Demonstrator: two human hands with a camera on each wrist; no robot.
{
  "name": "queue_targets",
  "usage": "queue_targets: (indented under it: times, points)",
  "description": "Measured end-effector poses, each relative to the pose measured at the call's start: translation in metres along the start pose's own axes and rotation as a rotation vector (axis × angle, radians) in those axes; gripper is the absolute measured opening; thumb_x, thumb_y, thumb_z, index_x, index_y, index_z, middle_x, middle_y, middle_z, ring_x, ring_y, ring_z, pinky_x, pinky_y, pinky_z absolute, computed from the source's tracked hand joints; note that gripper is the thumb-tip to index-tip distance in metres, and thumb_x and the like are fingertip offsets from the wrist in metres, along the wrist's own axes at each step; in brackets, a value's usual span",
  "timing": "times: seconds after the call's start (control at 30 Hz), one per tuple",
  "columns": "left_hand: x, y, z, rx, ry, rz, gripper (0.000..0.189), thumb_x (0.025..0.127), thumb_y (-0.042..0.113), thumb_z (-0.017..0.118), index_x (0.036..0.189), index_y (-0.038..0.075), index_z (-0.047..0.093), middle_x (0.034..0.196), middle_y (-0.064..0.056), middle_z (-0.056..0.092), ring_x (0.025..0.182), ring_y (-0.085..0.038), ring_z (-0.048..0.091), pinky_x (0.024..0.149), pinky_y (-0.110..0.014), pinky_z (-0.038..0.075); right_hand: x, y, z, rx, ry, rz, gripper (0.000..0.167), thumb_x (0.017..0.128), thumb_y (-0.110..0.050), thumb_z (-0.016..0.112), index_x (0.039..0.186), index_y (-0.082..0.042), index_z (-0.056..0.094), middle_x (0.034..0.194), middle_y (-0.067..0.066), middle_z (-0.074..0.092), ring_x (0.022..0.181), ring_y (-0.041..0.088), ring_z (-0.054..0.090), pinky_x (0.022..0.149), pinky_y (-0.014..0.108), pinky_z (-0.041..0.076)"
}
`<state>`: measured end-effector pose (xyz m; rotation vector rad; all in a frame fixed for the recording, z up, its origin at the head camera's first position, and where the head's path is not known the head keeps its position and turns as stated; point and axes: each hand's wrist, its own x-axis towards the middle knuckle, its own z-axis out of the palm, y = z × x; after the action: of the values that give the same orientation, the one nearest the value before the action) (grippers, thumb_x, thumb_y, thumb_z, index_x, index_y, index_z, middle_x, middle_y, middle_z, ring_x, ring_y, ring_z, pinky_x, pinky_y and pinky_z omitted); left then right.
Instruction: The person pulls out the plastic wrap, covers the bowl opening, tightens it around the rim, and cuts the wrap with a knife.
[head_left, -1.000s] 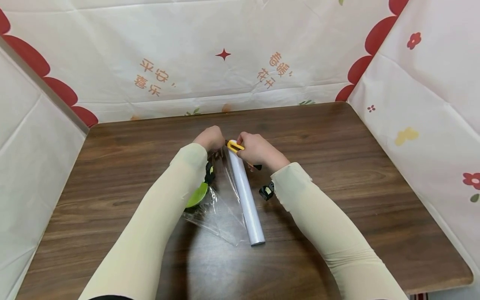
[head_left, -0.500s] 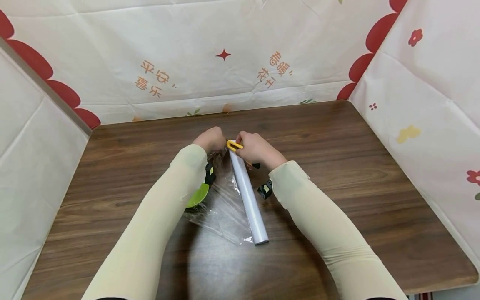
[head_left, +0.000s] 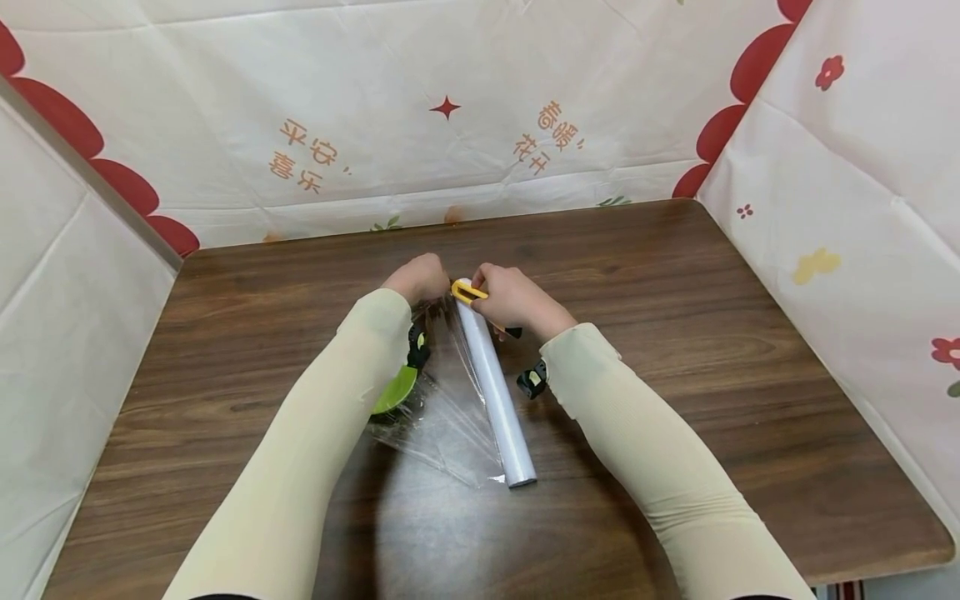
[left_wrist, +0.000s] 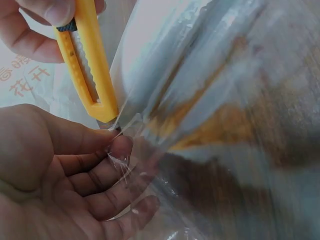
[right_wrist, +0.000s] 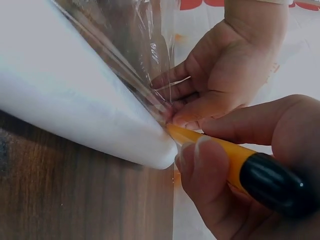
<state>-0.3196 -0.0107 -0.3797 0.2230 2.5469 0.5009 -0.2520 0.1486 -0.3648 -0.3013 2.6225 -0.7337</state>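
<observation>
A white roll of plastic wrap point(head_left: 491, 392) lies lengthwise on the table, a clear sheet of film point(head_left: 453, 433) drawn off its left side. My left hand point(left_wrist: 60, 170) pinches the film's edge between thumb and index finger, near the roll's far end. A yellow utility knife point(left_wrist: 87, 60) with a black end is gripped in my right hand point(right_wrist: 240, 150). The knife's tip meets the film right beside the left thumb. Under the film and partly behind the left forearm sits a green bowl point(head_left: 395, 392), mostly hidden.
The brown wooden table point(head_left: 675, 333) stretches out on both sides of the arms. Behind it hangs a white printed cloth point(head_left: 360, 100), with another along the right side. Both wrists wear small black cameras.
Both hands stay nearly in place, still holding film and knife. The roll's near end has shifted slightly right, and the film's creases have changed.
</observation>
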Motion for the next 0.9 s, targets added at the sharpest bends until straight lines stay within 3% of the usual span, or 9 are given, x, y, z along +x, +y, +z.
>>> queue_targets:
  times: [0.4, 0.67, 0.9]
  points:
    - [-0.002, -0.002, -0.001, -0.036, -0.012, -0.024, 0.024, 0.096, 0.006, 0.041, 0.075, 0.007, 0.051, 0.066, -0.004, 0.043, 0.05, -0.013, 0.036, 0.049, -0.025, 0.033, -0.008, 0.006, 0.001, 0.043, -0.011, -0.018, 0.035, 0.097, -0.021, 0.055, 0.128, -0.008, 0.046, 0.076, 0.013, 0.065, 0.047, 0.02, 0.061, 0.044, 0.03, 0.051]
    - [-0.004, -0.003, -0.001, -0.029, -0.009, -0.006, 0.025, 0.097, 0.007, 0.04, 0.075, 0.006, 0.052, 0.065, -0.003, 0.044, 0.05, -0.013, 0.035, 0.049, -0.026, 0.033, -0.015, 0.013, 0.002, 0.098, -0.014, -0.045, 0.034, 0.097, -0.021, 0.056, 0.127, -0.009, 0.047, 0.09, 0.016, 0.065, 0.05, 0.023, 0.063, 0.047, 0.033, 0.054]
    - [-0.009, -0.004, -0.002, -0.082, -0.022, -0.003, 0.02, 0.099, 0.01, 0.039, 0.09, 0.003, 0.055, 0.079, -0.007, 0.048, 0.06, -0.017, 0.04, 0.054, -0.028, 0.036, -0.02, 0.017, 0.004, 0.16, -0.028, -0.045, 0.034, 0.097, -0.02, 0.058, 0.127, -0.009, 0.047, 0.098, 0.015, 0.063, 0.05, 0.024, 0.062, 0.049, 0.035, 0.055]
